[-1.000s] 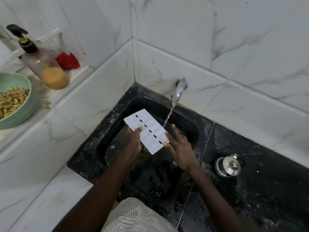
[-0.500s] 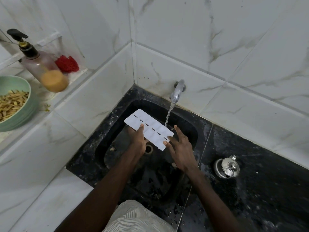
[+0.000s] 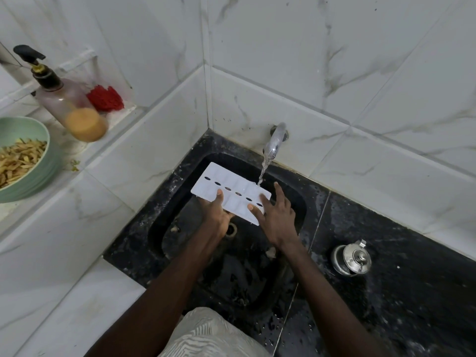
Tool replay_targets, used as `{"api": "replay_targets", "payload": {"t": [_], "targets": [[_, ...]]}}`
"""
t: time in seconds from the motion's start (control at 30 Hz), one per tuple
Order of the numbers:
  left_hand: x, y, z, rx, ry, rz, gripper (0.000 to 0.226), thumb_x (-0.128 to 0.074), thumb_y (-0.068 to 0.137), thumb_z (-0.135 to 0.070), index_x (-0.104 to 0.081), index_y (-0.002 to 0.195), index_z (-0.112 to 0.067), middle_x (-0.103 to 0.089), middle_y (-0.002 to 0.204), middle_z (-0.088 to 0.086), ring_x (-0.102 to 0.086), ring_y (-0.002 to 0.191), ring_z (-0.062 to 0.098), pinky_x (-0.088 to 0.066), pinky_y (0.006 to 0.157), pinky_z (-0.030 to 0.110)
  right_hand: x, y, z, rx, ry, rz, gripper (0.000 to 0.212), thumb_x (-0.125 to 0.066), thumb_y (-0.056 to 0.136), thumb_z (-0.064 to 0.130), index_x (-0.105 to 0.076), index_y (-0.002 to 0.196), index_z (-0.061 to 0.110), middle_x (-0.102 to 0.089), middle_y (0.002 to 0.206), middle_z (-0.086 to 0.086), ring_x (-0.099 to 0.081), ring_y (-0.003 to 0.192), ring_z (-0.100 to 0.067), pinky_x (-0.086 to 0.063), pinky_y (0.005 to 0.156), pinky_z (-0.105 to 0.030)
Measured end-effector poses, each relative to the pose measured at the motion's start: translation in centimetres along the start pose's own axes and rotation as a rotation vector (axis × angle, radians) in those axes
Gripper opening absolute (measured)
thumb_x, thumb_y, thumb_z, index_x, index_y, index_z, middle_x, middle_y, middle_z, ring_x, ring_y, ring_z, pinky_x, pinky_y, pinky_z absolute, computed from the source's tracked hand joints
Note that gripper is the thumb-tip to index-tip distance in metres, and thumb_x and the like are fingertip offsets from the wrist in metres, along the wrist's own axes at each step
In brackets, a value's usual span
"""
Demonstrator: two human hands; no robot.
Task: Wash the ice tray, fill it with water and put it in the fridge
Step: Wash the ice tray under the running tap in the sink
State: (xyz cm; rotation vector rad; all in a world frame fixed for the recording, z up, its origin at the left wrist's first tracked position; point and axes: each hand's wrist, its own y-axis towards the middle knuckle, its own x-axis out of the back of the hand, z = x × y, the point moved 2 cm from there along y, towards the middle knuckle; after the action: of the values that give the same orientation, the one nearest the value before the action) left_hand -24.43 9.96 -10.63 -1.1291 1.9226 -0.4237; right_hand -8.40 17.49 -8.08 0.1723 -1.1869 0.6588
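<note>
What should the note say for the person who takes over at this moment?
Left hand grips the ice tray from below, thumb on top. Right hand, fingers spread, touches its other end. Tray is over the sink; water from the tap hits its far edge. Washing is under way. To do: finish rinsing, fill the tray, put it in the fridge, which is not in view.

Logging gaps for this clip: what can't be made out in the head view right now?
In the head view:
ice tray: lower face hidden by the tray itself.
left hand: fingers under tray; only thumb shows.
drain: partly behind left hand.
green bowl: cut by left edge.
</note>
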Motion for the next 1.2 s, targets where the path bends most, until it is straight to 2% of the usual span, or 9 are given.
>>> {"api": "replay_targets", "payload": {"t": [0.07,0.2,0.37,0.53,0.67,0.73,0.87,1.03,1.2], "targets": [[0.2,0.2,-0.2,-0.022,0.002,0.015,0.051,-0.056,0.106,-0.009,-0.041,0.152,-0.025,-0.062,0.142,0.013,-0.067,0.119,0.036,-0.051,0.096,0.072,0.3,0.1,0.3,0.036,0.081,0.037,0.073,-0.031,0.097,0.076,-0.056,0.146,0.028,0.0,0.173,0.0,-0.014,0.156,-0.034,-0.024,0.118,-0.066],[1.4,0.6,-1.1,-0.057,-0.014,0.02,0.052,-0.054,0.106,-0.005,-0.038,0.153,-0.024,-0.061,0.142,0.013,-0.065,0.121,0.035,-0.051,0.099,0.069,0.6,-0.1,-0.7,0.091,0.03,-0.052,0.051,-0.039,0.101,0.067,-0.065,0.132,0.035,-0.014,0.17,-0.004,-0.024,0.153,-0.034,-0.03,0.118,-0.064],[1.0,0.7,0.3,-0.024,-0.005,0.012,0.054,-0.054,0.106,-0.005,-0.038,0.154,-0.021,-0.059,0.145,0.015,-0.064,0.123,0.038,-0.052,0.096,0.069,-0.4,0.7,0.7,0.033,0.049,-0.027,0.066,-0.036,0.099,0.073,-0.045,0.151,0.034,-0.002,0.171,-0.003,-0.015,0.155,-0.035,-0.024,0.119,-0.064],[1.5,1.3,-0.1,-0.039,-0.015,0.014,0.051,-0.054,0.106,-0.005,-0.041,0.153,-0.018,-0.059,0.145,0.019,-0.062,0.126,0.043,-0.049,0.098,0.074,-0.9,0.3,0.9,0.132,-0.003,-0.026,0.055,-0.038,0.101,0.07,-0.057,0.142,0.038,-0.007,0.172,-0.003,-0.013,0.156,-0.03,-0.021,0.121,-0.062],[1.4,1.0,0.1,-0.008,-0.02,0.037,0.051,-0.055,0.106,-0.006,-0.041,0.153,-0.017,-0.06,0.145,0.02,-0.064,0.125,0.043,-0.057,0.089,0.067,-0.5,1.0,1.2,0.039,-0.011,-0.029,0.066,-0.031,0.099,0.074,-0.053,0.148,0.035,-0.003,0.173,-0.003,-0.01,0.157,-0.033,-0.018,0.121,-0.064],[1.3,1.0,0.0,-0.014,-0.013,0.055,0.051,-0.055,0.106,-0.006,-0.042,0.153,-0.018,-0.06,0.145,0.018,-0.064,0.125,0.042,-0.058,0.088,0.066,-0.4,1.1,1.6,0.076,0.041,0.018,0.067,-0.034,0.099,0.075,-0.053,0.148,0.034,-0.003,0.173,-0.002,-0.008,0.157,-0.031,-0.016,0.122,-0.063],[2.3,1.3,-0.4,-0.012,-0.002,0.063,0.051,-0.054,0.106,-0.006,-0.04,0.154,-0.016,-0.059,0.146,0.019,-0.062,0.128,0.042,-0.056,0.093,0.066,0.5,0.7,0.8,0.158,0.008,-0.003,0.052,-0.04,0.101,0.068,-0.063,0.135,0.037,-0.013,0.171,-0.006,-0.014,0.156,-0.031,-0.017,0.123,-0.061],[1.6,0.3,1.1,0.072,0.045,0.092,0.048,-0.054,0.106,-0.009,-0.042,0.152,-0.012,-0.061,0.143,0.022,-0.065,0.123,0.042,-0.063,0.077,0.053,0.4,1.5,0.2,0.052,0.014,-0.02,0.063,-0.036,0.099,0.072,-0.048,0.149,0.036,-0.005,0.171,-0.004,-0.01,0.157,-0.032,-0.017,0.121,-0.064],[1.3,0.5,1.2,0.029,0.052,0.18,0.049,-0.052,0.106,-0.005,-0.04,0.153,-0.007,-0.057,0.145,0.027,-0.066,0.116,0.042,-0.064,0.074,0.051,-0.2,0.4,0.8,0.162,-0.06,-0.006,0.058,-0.036,0.099,0.074,-0.061,0.139,0.041,-0.013,0.172,-0.005,-0.013,0.157,-0.029,-0.015,0.122,-0.062]]}}
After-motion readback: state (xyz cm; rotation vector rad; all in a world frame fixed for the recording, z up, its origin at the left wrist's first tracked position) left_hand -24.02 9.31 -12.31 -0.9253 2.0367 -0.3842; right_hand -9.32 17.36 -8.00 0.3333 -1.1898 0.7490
